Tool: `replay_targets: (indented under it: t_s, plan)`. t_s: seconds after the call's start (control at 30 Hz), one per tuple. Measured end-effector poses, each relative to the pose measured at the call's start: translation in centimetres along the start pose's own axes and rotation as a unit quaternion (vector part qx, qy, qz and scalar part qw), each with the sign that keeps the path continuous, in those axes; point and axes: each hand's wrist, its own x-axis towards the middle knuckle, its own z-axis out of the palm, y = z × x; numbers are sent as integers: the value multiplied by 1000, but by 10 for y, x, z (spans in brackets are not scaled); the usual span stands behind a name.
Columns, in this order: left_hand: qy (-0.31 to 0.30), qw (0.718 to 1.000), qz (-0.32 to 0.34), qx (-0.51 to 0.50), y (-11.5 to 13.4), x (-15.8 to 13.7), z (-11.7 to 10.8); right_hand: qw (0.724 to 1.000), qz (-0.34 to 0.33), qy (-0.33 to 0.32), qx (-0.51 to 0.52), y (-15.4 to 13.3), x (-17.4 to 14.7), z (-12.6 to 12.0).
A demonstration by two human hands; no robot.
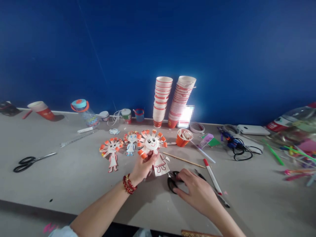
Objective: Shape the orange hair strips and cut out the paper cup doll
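My left hand point(143, 169) pinches a paper doll point(151, 144) with a smiling face, orange-tipped strips fanned out as hair, and a body drawn in red on a white paper piece. Close to its lower edge, black-handled scissors point(172, 184) lie under the fingers of my right hand point(195, 189), thumb and forefinger at the handles. The blades are mostly hidden by the paper. Left of the held doll, two similar dolls rest on the table: one with a red-outlined dress point(113, 159) and one drawn in blue point(131, 144).
Two tall stacks of paper cups point(161, 102) stand against the blue wall. An orange cup of paper scraps point(183, 140), a wooden stick point(184, 159) and a red-capped marker point(212, 177) are nearby. Other scissors point(31, 161) lie far left; bottles point(293, 121) and straws are at right.
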Motion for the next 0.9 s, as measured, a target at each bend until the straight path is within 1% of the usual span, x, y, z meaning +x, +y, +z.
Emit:
replay_targets:
  t_s: [0.07, 0.13, 0.2, 0.37, 0.47, 0.57, 0.63, 0.67, 0.7, 0.73, 0.77, 0.83, 0.9]
  plan:
    - [3, 1000, -26, -8, -1, -2, -1, 1000, 11, -1, -25, 0, -2, 4]
    - [-7, 998, -54, -8, -2, -4, -2, 998, 26, 3, -48, 0, 2, 7]
    - [-21, 998, -65, -3, -2, -5, -3, 997, 33, 2, -65, 1, 7, 9]
    - [-39, 998, -40, -12, 7, -4, -3, 994, 52, 10, -94, 0, 12, 9]
    - [-46, 998, -35, -11, 13, -4, -3, 992, 37, 9, -117, -1, 12, 7]
    - [-49, 998, -34, -5, 14, -4, -4, 993, 50, 4, -105, 1, 14, 4]
    - [-42, 999, -27, -5, 13, -4, -6, 996, 75, 4, -51, 8, 16, 2]
    - [-36, 999, -24, -4, 13, -4, -7, 997, 83, -1, -1, 12, 17, 1]
    - [-32, 999, -23, -2, 12, -3, -8, 994, 89, -14, 65, 16, 17, -1]
    - [-25, 999, -22, 0, 12, -3, -9, 983, 94, -34, 153, 20, 17, -3]
    - [-18, 1000, -20, 2, 13, -2, -9, 964, 102, -46, 243, 23, 18, -4]
    - [-7, 1000, -19, 6, 13, -1, -9, 910, 100, -54, 398, 24, 18, -7]
    - [-4, 1000, -14, 22, 14, -1, -9, 863, 68, -58, 497, 20, 20, -9]
